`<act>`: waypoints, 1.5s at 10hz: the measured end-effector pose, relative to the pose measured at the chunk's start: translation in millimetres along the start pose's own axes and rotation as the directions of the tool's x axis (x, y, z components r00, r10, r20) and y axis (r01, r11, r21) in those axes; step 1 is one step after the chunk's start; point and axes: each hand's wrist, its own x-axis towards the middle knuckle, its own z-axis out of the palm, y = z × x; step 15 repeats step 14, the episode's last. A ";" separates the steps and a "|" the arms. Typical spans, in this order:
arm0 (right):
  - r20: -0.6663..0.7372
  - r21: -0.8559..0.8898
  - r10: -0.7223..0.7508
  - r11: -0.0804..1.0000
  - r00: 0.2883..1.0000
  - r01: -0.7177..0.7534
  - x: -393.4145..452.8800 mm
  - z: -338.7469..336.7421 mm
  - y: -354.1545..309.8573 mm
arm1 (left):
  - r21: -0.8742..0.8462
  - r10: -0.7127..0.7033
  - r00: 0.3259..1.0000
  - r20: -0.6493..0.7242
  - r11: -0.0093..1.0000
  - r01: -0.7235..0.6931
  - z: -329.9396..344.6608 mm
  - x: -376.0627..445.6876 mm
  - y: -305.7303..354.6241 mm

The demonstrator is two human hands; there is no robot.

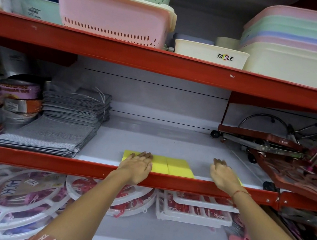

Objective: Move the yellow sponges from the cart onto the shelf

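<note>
A row of yellow sponges [173, 166] lies flat along the front of the middle shelf [170, 142], just behind its red front rail [83, 168]. My left hand [137, 165] rests palm down on the left end of the row, fingers spread. My right hand [222, 174] lies palm down further right; a sliver of yellow sponge [239, 181] shows at its right edge, and the rest under the hand is hidden. The cart is out of view.
Folded grey cloths [65, 124] and tape rolls [0, 103] fill the shelf's left. Red wheeled trolleys [284, 158] sit at the right. Plastic baskets [116, 15] stand on the upper shelf. White round hangers [16, 199] lie on the shelf below.
</note>
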 end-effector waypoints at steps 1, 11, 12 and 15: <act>-0.027 -0.069 0.007 0.998 1.000 -0.009 -6.7 7.8 20.8 | -0.003 -0.004 1.000 -0.003 1.000 0.004 0.8 0.9 -1.1; 0.018 -0.012 -0.164 0.986 0.986 0.164 -28.1 26.3 -47.7 | -0.077 -0.024 0.996 -0.084 0.997 0.018 -7.8 -11.9 11.6; -0.014 0.030 -0.178 0.984 0.984 0.178 -40.7 20.3 -57.5 | -0.107 -0.021 0.989 -0.148 0.994 0.005 -14.2 -24.2 14.4; -0.176 0.110 -0.268 0.951 0.947 0.289 -66.2 1.1 -83.9 | -0.147 -0.002 0.946 -0.324 0.988 -0.048 -43.1 -47.7 13.6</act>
